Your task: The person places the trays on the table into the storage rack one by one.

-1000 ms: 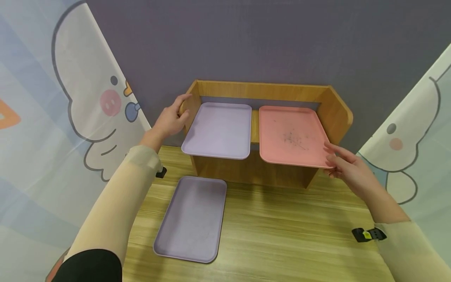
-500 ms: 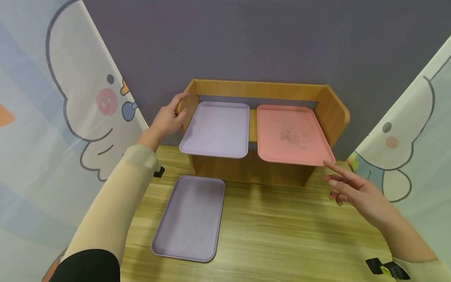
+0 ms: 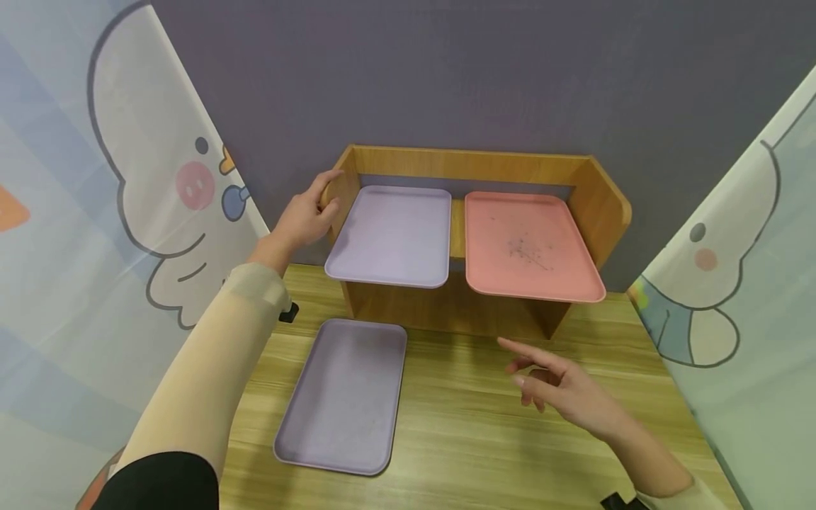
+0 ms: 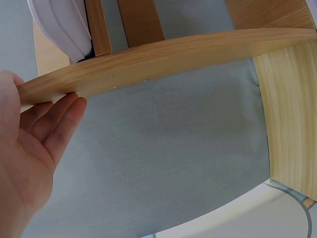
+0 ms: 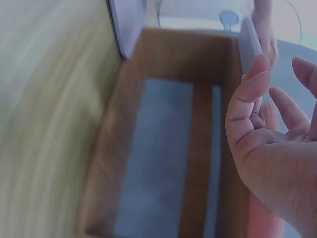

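My left hand [image 3: 304,218] holds the left side panel of a small wooden shelf [image 3: 474,161]. In the left wrist view its fingers [image 4: 64,116] lie against the panel's outer face, near the edge. On the shelf top rest a pale lilac tray [image 3: 395,237] on the left and a pink tray [image 3: 523,244] with dark specks on the right. Both trays stick out past the front edge. Over the table in front of the shelf, my right hand [image 3: 567,393] is held with loose fingers and a pointing index finger, holding nothing. A second lilac tray [image 3: 344,397] lies on the table at front left.
The shelf stands on a wood-grain table [image 3: 465,418] against a grey wall [image 3: 472,71]. Cartoon-printed curtains hang on the left [image 3: 172,184] and right [image 3: 720,283]. The shelf's lower compartment [image 5: 163,148] shows in the right wrist view.
My right hand has let go of the pink tray's front right corner and moved left and down over the table. My left hand stays on the side panel.
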The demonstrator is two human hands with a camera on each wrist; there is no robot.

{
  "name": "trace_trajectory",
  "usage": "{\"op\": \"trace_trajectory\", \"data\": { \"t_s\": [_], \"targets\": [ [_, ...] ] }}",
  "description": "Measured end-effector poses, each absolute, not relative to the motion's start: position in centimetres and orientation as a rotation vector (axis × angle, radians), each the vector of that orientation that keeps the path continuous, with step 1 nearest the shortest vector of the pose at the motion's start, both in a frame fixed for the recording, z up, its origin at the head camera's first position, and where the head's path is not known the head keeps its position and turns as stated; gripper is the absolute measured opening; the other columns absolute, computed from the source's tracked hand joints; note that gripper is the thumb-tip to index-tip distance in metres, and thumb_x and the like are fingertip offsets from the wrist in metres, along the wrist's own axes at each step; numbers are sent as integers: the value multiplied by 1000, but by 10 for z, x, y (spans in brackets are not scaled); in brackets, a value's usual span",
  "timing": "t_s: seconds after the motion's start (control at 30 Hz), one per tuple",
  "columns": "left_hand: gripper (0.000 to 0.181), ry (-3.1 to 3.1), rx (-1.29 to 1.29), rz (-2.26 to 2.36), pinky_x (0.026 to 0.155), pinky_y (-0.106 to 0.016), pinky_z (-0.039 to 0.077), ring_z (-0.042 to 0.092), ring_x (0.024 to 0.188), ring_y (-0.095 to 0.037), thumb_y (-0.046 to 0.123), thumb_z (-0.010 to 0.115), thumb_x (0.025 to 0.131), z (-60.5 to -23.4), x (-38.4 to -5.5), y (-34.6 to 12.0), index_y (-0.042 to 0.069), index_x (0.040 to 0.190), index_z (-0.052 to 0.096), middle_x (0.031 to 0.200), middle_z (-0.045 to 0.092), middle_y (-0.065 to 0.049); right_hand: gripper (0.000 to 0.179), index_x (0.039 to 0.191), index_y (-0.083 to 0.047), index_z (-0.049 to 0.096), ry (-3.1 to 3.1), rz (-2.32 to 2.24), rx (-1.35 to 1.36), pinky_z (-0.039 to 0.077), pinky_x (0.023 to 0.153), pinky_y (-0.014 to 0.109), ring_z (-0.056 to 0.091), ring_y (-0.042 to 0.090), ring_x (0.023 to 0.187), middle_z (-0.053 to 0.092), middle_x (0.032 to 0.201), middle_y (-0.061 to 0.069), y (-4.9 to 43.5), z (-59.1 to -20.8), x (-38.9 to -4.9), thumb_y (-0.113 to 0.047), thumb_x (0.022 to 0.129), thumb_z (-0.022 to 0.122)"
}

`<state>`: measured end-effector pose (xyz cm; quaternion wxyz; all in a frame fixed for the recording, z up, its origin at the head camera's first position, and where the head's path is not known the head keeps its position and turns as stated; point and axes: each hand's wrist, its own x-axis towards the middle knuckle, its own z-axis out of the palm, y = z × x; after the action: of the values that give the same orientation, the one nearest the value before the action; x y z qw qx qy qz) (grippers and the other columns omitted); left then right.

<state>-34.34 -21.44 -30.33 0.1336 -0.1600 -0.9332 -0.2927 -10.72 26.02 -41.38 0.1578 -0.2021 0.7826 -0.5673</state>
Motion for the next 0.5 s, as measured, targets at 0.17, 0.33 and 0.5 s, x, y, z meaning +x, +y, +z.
{"op": "trace_trajectory", "data": {
  "t_s": [0.17,0.33,0.5],
  "targets": [
    [60,-2703,-468,-850,59,-38,43,48,61,-21,34,47,113,-304,-344,-215,40,171,31,67,44,-1,57,169,-14,45,2096,-1631,-598,58,67,32,70,17,84,63,134,21,227,-448,-111,-16,113,61],
    [60,-2706,-473,-844,57,-37,44,49,59,-22,35,47,113,-305,-347,-215,41,171,30,69,46,-4,58,168,-19,47,1985,-1600,-572,57,67,29,73,21,88,63,132,23,192,-488,-117,-23,113,64],
    [61,-2715,-451,-854,58,-38,42,45,60,-21,36,46,113,-305,-346,-213,41,171,30,70,43,-3,61,167,-18,49,1957,-1573,-568,59,64,30,74,21,85,68,124,14,154,-526,-126,-27,110,69]
  ]
}}
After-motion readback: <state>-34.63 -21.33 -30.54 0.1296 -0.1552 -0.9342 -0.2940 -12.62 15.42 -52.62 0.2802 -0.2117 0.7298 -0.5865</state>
